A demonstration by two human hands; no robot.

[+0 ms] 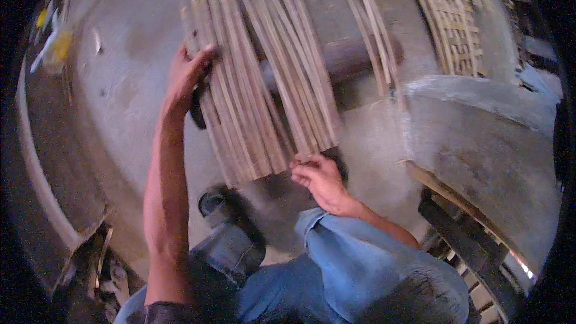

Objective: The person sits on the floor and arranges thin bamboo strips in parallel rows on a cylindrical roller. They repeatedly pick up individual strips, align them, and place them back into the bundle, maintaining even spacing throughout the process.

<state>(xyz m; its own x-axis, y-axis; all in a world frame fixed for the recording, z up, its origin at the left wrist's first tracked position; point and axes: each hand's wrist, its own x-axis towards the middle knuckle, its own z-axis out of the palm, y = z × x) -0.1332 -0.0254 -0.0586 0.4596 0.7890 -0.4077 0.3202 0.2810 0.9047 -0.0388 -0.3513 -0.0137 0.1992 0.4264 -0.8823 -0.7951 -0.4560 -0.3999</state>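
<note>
Now left hand (186, 75) presses the bamboo strips (258, 72) at ten o'clock, right hand (321, 179) pinching their ends; keep them level

Two hands are at work: the left hand (187, 72) at about eleven o'clock and the right hand (319, 177) near the middle. One big spread of bamboo strips (264, 78) lies at twelve o'clock, too many and too overlapped to count, with three or four loose strips (372, 30) at one o'clock. One woven mat (456, 24) sits at two o'clock. One shoe (211, 203) shows at seven o'clock.
</note>
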